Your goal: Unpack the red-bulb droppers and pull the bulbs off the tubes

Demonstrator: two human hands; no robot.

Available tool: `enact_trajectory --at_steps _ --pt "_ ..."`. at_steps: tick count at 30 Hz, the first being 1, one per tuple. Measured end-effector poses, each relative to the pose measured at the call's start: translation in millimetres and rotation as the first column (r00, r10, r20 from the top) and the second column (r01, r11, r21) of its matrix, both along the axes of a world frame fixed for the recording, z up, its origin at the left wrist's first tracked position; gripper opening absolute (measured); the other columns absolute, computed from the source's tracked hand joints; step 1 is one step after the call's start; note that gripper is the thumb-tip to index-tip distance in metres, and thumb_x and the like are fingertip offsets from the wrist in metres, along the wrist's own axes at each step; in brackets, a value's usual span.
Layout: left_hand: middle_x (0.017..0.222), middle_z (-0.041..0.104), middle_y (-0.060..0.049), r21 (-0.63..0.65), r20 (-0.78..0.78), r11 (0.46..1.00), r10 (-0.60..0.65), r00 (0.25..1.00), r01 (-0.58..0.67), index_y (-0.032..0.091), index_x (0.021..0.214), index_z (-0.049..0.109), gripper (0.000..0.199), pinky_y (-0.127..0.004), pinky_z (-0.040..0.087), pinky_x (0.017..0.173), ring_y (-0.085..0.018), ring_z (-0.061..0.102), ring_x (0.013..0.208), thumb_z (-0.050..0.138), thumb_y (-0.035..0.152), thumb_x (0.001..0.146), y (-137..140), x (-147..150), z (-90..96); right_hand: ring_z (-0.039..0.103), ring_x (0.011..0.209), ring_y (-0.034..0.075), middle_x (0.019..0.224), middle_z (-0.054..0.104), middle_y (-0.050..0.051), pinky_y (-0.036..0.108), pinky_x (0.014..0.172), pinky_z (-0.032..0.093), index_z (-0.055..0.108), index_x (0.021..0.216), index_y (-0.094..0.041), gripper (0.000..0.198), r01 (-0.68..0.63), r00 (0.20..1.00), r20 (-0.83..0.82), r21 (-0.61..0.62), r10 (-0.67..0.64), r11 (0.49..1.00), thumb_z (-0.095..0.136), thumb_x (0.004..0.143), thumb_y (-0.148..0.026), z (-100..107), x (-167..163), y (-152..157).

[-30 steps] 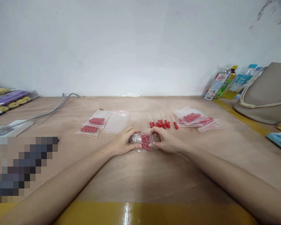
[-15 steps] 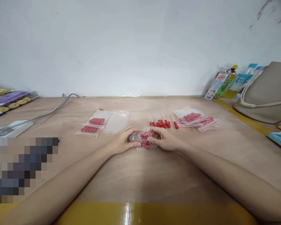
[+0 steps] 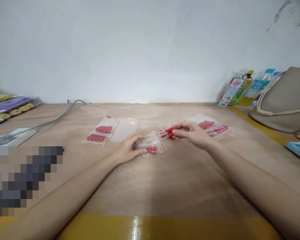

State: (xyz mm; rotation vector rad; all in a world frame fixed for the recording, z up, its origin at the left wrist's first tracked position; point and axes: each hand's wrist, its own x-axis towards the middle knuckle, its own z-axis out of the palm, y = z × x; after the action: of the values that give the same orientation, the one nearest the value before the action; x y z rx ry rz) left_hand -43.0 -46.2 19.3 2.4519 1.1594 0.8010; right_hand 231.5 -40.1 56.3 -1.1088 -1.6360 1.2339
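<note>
My left hand (image 3: pixel 128 148) grips a clear zip bag (image 3: pixel 160 141) from its left side, thumb along the lower edge. Inside the bag lie red-bulbed droppers (image 3: pixel 151 150). My right hand (image 3: pixel 190 132) pinches a few more droppers (image 3: pixel 170 132) by their red bulbs. Their clear stems point left, at the bag's red-lined mouth; whether the tips are inside it, I cannot tell. Behind these fingers, loose droppers (image 3: pixel 162 126) lie partly hidden on the table.
Filled bags (image 3: pixel 103 129) and a flat bag (image 3: pixel 125 129) lie at left. More filled bags (image 3: pixel 215 126) are stacked at right. A power strip (image 3: pixel 22 136) with a cable sits far left; drink bottles (image 3: pixel 256 88) and a beige bag (image 3: pixel 285 96) stand far right.
My right hand has left the bag's mouth, moved right and up, and taken hold of droppers from the loose pile. My left hand has stayed on the bag, which now lies flatter.
</note>
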Motion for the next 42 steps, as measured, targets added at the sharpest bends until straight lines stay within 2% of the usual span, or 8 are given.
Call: enact_trajectory --at_steps 4,8,10,20,26,31,33,42 --pt "0.102 0.057 -0.005 0.023 0.001 1.000 0.000 1.000 0.000 0.018 0.111 0.052 0.047 -0.029 0.044 0.074 -0.018 0.054 0.089 0.060 0.047 0.074 1.4 -1.0 -1.4 0.062 0.075 0.015 0.091 0.066 0.008 0.028 0.062 0.051 0.062 0.095 -0.017 0.032 0.242 0.963 0.056 0.245 -0.262 0.939 0.060 0.074 -0.041 4.4 35.1 17.3" --pt "0.104 0.057 -0.005 0.020 0.007 1.000 -0.006 1.000 0.006 0.019 0.111 0.052 0.047 -0.030 0.044 0.077 -0.018 0.053 0.093 0.059 0.047 0.075 1.9 -1.3 -2.5 0.059 0.083 0.018 0.096 0.061 0.009 0.035 0.075 0.050 0.063 0.098 -0.019 0.026 0.286 0.806 0.159 0.739 -0.570 0.611 0.052 0.080 -0.034 -16.8 51.3 29.0" --pt "0.102 0.057 -0.005 0.017 0.008 1.000 0.001 1.000 -0.001 0.020 0.111 0.052 0.046 -0.030 0.044 0.076 -0.019 0.053 0.092 0.059 0.048 0.075 1.9 -1.6 -3.0 0.057 0.087 0.019 0.098 0.058 0.011 0.035 0.077 0.049 0.062 0.101 -0.020 0.025 0.114 0.734 0.311 0.820 -0.603 0.561 0.046 0.084 -0.029 -29.0 52.8 30.0" --pt "0.103 0.057 -0.005 0.000 -0.009 1.000 0.008 1.000 -0.008 0.021 0.113 0.052 0.048 -0.032 0.044 0.077 -0.019 0.053 0.092 0.059 0.049 0.074 3.1 -2.0 -4.3 0.057 0.084 0.019 0.105 0.054 0.011 0.031 0.071 0.047 0.054 0.117 -0.023 0.039 -0.243 0.530 0.675 0.701 -0.513 0.670 0.040 0.081 -0.015 -40.7 55.4 31.2" --pt "0.104 0.057 -0.006 -0.028 -0.015 0.999 0.017 1.000 -0.018 0.021 0.114 0.051 0.049 -0.032 0.045 0.076 -0.020 0.054 0.092 0.058 0.050 0.074 2.6 -2.3 -3.7 0.057 0.082 0.020 0.097 0.056 0.010 0.032 0.072 0.046 0.048 0.124 -0.017 0.050 -0.235 0.581 0.697 0.638 -0.421 0.733 0.044 0.074 -0.012 -21.3 58.0 28.7" --pt "0.106 0.057 -0.006 -0.015 -0.010 1.000 0.009 1.000 -0.009 0.020 0.113 0.051 0.049 -0.033 0.044 0.081 -0.020 0.053 0.095 0.059 0.048 0.075 2.7 -1.9 -3.2 0.055 0.071 0.018 0.078 0.060 0.007 0.031 0.067 0.044 0.065 0.090 -0.017 0.021 -0.067 0.700 0.552 0.682 -0.453 0.729 0.052 0.075 -0.023 -8.4 30.0 12.6" --pt "0.105 0.057 -0.006 -0.015 -0.010 1.000 0.003 1.000 -0.004 0.020 0.114 0.051 0.049 -0.034 0.044 0.080 -0.020 0.053 0.095 0.058 0.049 0.075 2.3 -1.6 -3.2 0.054 0.063 0.015 0.068 0.060 0.003 0.028 0.064 0.043 0.067 0.079 -0.019 0.016 -0.037 0.795 0.503 0.599 -0.340 0.800 0.053 0.076 -0.026 -12.9 11.6 5.2" --pt "0.100 0.057 -0.005 0.020 -0.007 0.998 -0.057 0.998 0.057 0.020 0.113 0.051 0.046 -0.029 0.044 0.074 -0.018 0.054 0.087 0.058 0.047 0.076 -1.3 1.7 -0.5 0.052 0.078 0.015 0.076 0.058 0.003 0.027 0.071 0.041 0.069 0.089 -0.023 0.017 -0.277 0.837 0.547 0.453 -0.019 0.847 0.056 0.078 -0.024 -24.0 -29.9 -16.0"
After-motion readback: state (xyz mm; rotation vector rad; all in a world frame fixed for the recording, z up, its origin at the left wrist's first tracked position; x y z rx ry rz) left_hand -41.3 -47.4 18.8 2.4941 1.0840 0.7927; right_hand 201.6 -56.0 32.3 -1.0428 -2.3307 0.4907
